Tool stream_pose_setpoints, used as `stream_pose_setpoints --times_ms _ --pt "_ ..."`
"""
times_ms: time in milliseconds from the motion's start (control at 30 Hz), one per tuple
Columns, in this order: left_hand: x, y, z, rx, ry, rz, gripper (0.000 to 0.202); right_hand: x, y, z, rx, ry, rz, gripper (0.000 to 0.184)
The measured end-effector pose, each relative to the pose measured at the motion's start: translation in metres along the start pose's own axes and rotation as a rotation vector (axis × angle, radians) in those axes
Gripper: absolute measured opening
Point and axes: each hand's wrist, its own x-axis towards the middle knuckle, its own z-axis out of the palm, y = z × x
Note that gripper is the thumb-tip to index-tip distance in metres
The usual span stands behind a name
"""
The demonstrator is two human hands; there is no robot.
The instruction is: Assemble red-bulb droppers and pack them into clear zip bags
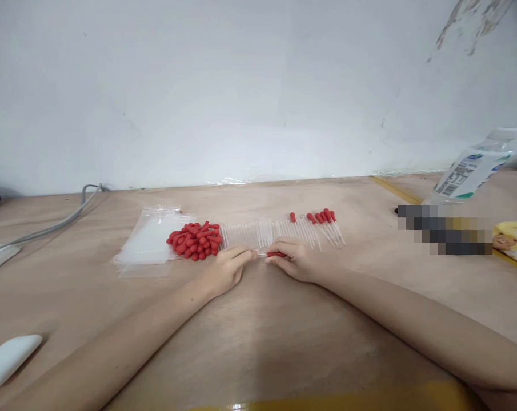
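My left hand [231,267] pinches a thin clear dropper tube [261,254] at the middle of the table. Facing it, my right hand [296,260] is closed on a red rubber bulb [276,254] that meets the tube's end; how far it sits on the tube is hidden by my fingers. Just behind both hands lies a row of clear glass tubes [258,231]. Left of my left hand is a heap of red rubber bulbs [193,241]. Several droppers with red bulbs fitted [327,220] lie beyond my right hand.
Clear zip bags [149,237] lie left of the bulb heap. A grey cable [65,221] runs along the left, and a white rounded object [12,359] sits at the near left. On the right stand a plastic bottle [472,171] and a yellow printed packet [515,242]. A wall [241,91] closes the back.
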Motion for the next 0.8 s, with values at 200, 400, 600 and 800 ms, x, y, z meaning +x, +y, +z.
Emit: stream_pose_setpoints --times_ms 200,400,600,800 --pt "0.000 0.000 0.001 0.091 -0.066 -0.011 0.024 0.001 0.005 0.002 -0.234 -0.006 -0.108 0.022" --pt "-0.001 0.000 0.004 0.018 0.050 -0.106 0.019 0.005 0.010 -0.005 -0.028 0.075 0.019 0.018" --pt "-0.002 -0.001 0.004 0.013 0.081 -0.075 0.023 0.005 0.009 -0.012 0.219 -0.035 0.231 0.016" --pt "-0.002 0.001 0.003 0.027 0.092 -0.033 0.024 0.003 0.009 -0.009 0.304 -0.056 0.344 0.018"
